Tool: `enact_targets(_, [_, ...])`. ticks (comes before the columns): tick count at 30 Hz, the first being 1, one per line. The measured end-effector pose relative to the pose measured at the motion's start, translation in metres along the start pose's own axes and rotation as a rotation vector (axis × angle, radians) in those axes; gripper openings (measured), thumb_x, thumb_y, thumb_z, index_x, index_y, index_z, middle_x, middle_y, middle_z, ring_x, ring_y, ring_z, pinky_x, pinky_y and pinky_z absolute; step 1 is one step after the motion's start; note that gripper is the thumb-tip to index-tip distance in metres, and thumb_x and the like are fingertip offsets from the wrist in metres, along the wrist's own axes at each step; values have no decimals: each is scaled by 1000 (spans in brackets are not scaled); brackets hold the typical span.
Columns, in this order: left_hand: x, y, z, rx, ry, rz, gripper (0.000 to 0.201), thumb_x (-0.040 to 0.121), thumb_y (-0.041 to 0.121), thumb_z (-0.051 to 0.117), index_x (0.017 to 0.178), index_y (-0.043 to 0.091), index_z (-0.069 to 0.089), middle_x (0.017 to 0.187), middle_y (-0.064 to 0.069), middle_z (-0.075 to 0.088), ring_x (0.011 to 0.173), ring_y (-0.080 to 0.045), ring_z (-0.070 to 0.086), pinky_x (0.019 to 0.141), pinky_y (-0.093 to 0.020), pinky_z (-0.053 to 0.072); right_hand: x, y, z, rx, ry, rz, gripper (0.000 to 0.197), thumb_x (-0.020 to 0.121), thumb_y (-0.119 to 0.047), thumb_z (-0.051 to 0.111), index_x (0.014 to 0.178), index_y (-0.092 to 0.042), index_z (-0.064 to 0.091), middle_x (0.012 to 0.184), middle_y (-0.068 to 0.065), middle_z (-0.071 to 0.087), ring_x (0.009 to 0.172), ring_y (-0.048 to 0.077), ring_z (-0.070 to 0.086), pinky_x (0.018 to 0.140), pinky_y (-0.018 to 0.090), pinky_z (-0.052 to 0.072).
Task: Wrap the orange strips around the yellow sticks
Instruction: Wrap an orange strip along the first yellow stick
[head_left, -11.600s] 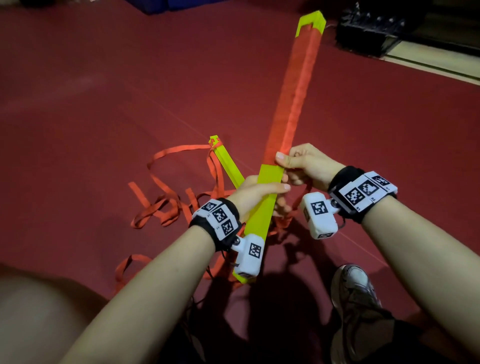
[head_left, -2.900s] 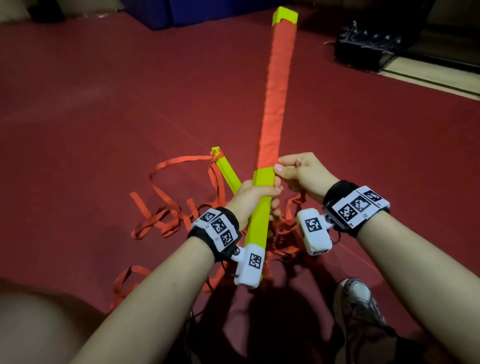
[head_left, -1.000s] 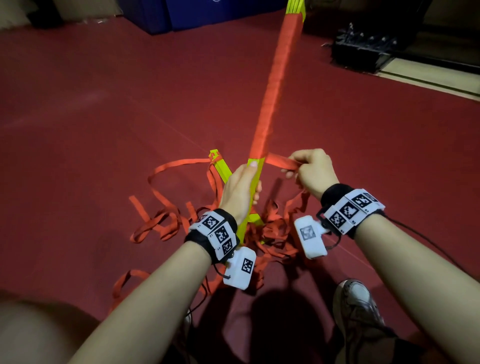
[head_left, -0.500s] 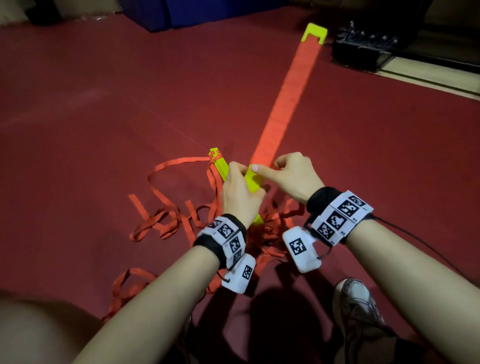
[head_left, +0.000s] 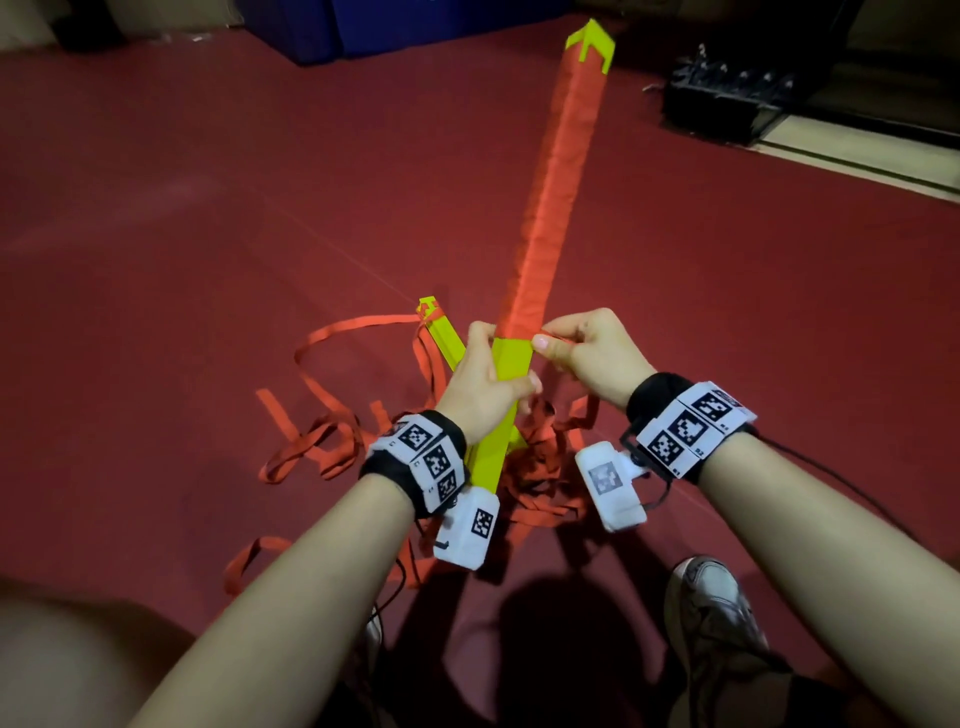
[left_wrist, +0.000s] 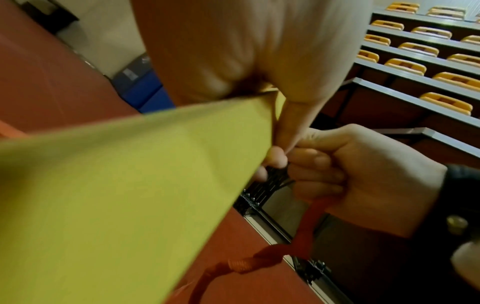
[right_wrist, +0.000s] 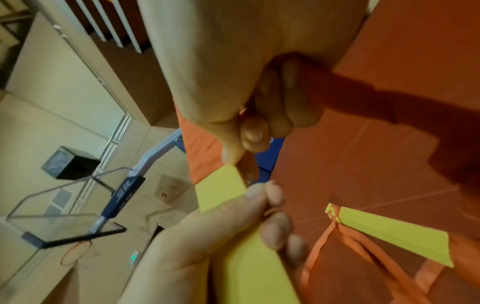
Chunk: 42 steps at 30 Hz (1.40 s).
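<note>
A long yellow stick points away from me, its far part covered in wound orange strip up to a bare yellow tip. My left hand grips the bare yellow section just below the wrapping. My right hand pinches the free orange strip at the wrap's lower edge, right beside the stick. In the right wrist view the thumb and fingers curl close against the stick. A second yellow stick lies on the floor to the left, with strip tied at its end.
Loose orange strips lie tangled on the red floor under and left of my hands. A black rack stands at the back right, blue mats at the back. My shoe shows at the lower right.
The stick's far end swung from upper right back toward the centre. My right hand came back to the wrap's lower edge with the strip after pulling it out to the right a second ago.
</note>
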<state>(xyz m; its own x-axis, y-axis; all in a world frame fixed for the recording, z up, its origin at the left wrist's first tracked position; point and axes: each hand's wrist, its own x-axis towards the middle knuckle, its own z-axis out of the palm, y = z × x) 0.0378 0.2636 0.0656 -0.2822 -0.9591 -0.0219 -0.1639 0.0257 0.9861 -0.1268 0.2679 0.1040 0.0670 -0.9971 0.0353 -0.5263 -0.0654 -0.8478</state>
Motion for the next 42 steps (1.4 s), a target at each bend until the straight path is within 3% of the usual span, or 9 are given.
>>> enact_targets(4, [2, -10, 2, 97, 121, 50, 60, 78, 39, 71, 127, 36, 36, 86, 4, 66, 72, -23, 67, 82, -53, 58, 1, -1, -1, -176, 43, 74, 26, 87, -16, 51, 71, -18, 70, 63, 3, 70, 51, 8, 54, 59, 29, 44])
enact_targets(7, [4, -6, 2, 79, 158, 117, 54, 88, 49, 65, 130, 19, 48, 78, 4, 65, 62, -21, 64, 72, -46, 58, 2, 3, -1, -332, 141, 174, 22, 78, -27, 44, 67, -25, 63, 82, 11, 73, 83, 35, 64, 79, 38, 53])
enact_targets(22, [4, 2, -16, 126, 340, 251, 8, 98, 34, 58, 104, 29, 56, 66, 5, 58, 56, -18, 59, 62, -42, 55, 10, 21, -88, -411, 646, 372, 27, 82, -8, 53, 97, -18, 73, 106, 17, 71, 113, 41, 59, 97, 45, 50])
enact_targets(25, [7, 1, -19, 35, 348, 217, 9, 94, 42, 59, 98, 35, 54, 67, 7, 59, 58, -24, 58, 66, -51, 54, 20, 29, -89, -400, 517, 367, 23, 79, -6, 58, 90, -23, 68, 104, 12, 74, 108, 35, 66, 94, 38, 52])
enact_targets(29, [21, -25, -14, -97, 290, 82, 58, 89, 62, 66, 125, 19, 51, 114, -38, 59, 101, -63, 57, 89, -78, 44, 21, 25, -54, -516, 84, 273, 51, 72, -9, 75, 117, -31, 63, 127, 8, 66, 122, 30, 59, 104, 35, 48])
enact_targets(31, [12, -10, -8, -133, 236, 62, 50, 95, 50, 67, 124, 13, 51, 102, -37, 61, 89, -55, 64, 79, -63, 57, 18, 17, -32, -467, -87, 135, 65, 74, -6, 77, 134, -23, 58, 137, 8, 59, 128, 26, 55, 105, 28, 43])
enact_targets(34, [2, 7, 3, -222, 160, 99, 5, 104, 14, 56, 108, 15, 53, 68, -6, 53, 51, -13, 52, 46, -26, 46, 15, 5, -3, -194, -97, -34, 58, 72, -1, 67, 127, -17, 63, 125, 5, 68, 120, 20, 62, 105, 40, 47])
enact_targets(39, [-4, 11, 11, -265, 70, 94, 5, 104, 12, 55, 104, 17, 55, 66, 0, 53, 53, -13, 50, 45, -27, 44, 6, 0, 19, 257, 16, -1, 29, 75, 13, 58, 101, 3, 67, 80, 19, 70, 60, 27, 66, 68, 50, 59])
enact_targets(42, [-4, 10, 11, -229, 62, 110, 5, 104, 13, 55, 102, 17, 55, 64, -1, 52, 54, -16, 49, 45, -28, 43, 7, 4, 21, 59, 182, 29, 17, 69, -6, 58, 81, -12, 68, 72, 11, 71, 70, 32, 71, 76, 48, 59])
